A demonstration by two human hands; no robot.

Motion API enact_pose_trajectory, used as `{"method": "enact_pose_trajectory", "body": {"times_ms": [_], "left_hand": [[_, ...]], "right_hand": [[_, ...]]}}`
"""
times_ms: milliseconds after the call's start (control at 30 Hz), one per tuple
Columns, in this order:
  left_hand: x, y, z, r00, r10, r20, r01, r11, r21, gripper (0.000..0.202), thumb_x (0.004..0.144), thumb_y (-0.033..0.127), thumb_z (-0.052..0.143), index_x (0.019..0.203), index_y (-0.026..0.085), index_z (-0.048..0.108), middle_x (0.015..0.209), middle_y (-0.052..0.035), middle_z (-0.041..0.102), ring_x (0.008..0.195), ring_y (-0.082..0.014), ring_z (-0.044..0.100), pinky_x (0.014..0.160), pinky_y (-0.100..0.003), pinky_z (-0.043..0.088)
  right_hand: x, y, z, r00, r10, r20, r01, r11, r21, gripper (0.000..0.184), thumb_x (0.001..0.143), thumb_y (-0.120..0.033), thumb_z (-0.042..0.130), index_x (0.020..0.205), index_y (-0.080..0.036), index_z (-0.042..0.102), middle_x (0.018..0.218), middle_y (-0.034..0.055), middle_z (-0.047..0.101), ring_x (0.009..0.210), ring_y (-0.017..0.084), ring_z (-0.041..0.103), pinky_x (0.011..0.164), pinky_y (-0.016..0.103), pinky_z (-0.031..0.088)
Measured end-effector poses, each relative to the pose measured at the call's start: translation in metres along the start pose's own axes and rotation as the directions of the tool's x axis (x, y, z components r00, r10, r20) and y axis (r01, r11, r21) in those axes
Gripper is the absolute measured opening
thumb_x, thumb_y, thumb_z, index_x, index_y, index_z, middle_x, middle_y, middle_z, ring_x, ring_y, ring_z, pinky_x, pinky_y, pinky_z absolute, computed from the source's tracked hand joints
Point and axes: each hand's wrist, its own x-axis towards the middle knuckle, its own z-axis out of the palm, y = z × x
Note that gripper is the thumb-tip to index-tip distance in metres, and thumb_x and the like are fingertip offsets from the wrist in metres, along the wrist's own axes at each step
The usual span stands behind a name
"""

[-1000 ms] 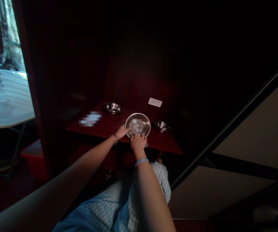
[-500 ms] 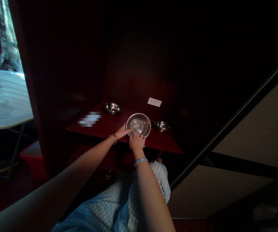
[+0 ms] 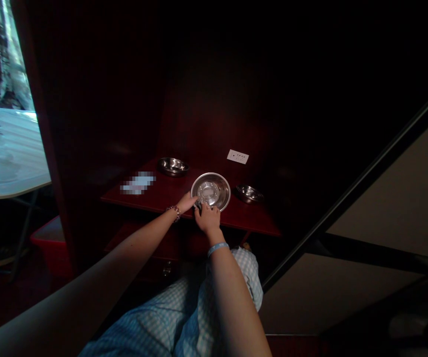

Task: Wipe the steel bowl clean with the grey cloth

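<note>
A round stainless steel bowl [image 3: 223, 192] is held tilted above the front edge of the dark red desk, its inside facing me. My left hand [image 3: 187, 202] grips it by the left rim, with the thumb on the inner side. My right hand [image 3: 208, 218] is closed over the near rim, fingers curled into the bowl. Something small and greyish shows by the right fingertips, too dark to make out. Another steel bowl [image 3: 173, 167] stands at the back left of the desk, and a shallower steel bowl [image 3: 250, 193] lies to the right.
The dark red desk [image 3: 150, 201] has a blurred pale item [image 3: 138, 183] at its left. A white wall socket [image 3: 238, 156] sits behind. My checked trouser legs [image 3: 161, 317] are below the desk. At the left are a red bin [image 3: 52, 248] and a pale folding table [image 3: 16, 163].
The bowl has shifted slightly left and turned a little in my hands. My right hand has slid left along the near rim. The other bowls have stayed put.
</note>
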Motion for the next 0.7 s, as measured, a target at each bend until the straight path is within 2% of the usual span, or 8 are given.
{"method": "enact_pose_trajectory", "body": {"times_ms": [200, 333, 500, 700], "left_hand": [[0.0, 0.0013, 0.0008, 0.998, -0.037, -0.042, 0.036, 0.999, -0.04, 0.034, 0.07, 0.017, 0.058, 0.102, 0.01, 0.066, 0.109, -0.0114, 0.072, 0.105, -0.0243, 0.065, 0.095, -0.034, 0.048], [0.0004, 0.0018, 0.001, 0.999, -0.035, -0.013, 0.034, 0.998, -0.056, 0.034, 0.071, 0.016, 0.058, 0.103, 0.01, 0.066, 0.109, -0.0119, 0.072, 0.105, -0.0246, 0.065, 0.096, -0.035, 0.048], [0.0002, 0.0021, 0.0014, 1.0, -0.011, -0.024, 0.01, 0.998, -0.06, 0.034, 0.071, 0.015, 0.06, 0.104, 0.01, 0.065, 0.11, -0.011, 0.071, 0.106, -0.0245, 0.064, 0.098, -0.036, 0.047], [0.001, -0.0007, 0.0017, 1.0, -0.012, -0.017, 0.011, 0.998, -0.064, 0.034, 0.071, 0.011, 0.058, 0.104, 0.011, 0.065, 0.11, -0.0104, 0.072, 0.109, -0.025, 0.063, 0.102, -0.037, 0.045]], "right_hand": [[0.0004, -0.0013, -0.004, 1.0, 0.028, 0.012, -0.028, 1.0, -0.009, 0.048, 0.094, -0.032, 0.032, 0.137, -0.018, 0.05, 0.139, 0.0097, 0.054, 0.125, 0.031, 0.045, 0.102, 0.043, 0.026], [0.0011, -0.0021, -0.0038, 0.999, 0.05, -0.007, -0.05, 0.998, -0.028, 0.045, 0.093, -0.029, 0.034, 0.13, -0.017, 0.056, 0.131, 0.0116, 0.06, 0.123, 0.031, 0.046, 0.102, 0.044, 0.025], [0.004, 0.0, -0.0002, 0.995, 0.093, -0.033, -0.094, 0.994, -0.05, 0.041, 0.09, -0.026, 0.038, 0.123, -0.016, 0.061, 0.125, 0.013, 0.064, 0.124, 0.03, 0.046, 0.106, 0.046, 0.018], [0.0085, 0.0062, 0.0045, 0.992, 0.108, -0.066, -0.112, 0.992, -0.061, 0.042, 0.09, -0.025, 0.038, 0.123, -0.017, 0.062, 0.128, 0.0123, 0.062, 0.128, 0.031, 0.042, 0.11, 0.048, 0.009]]}}
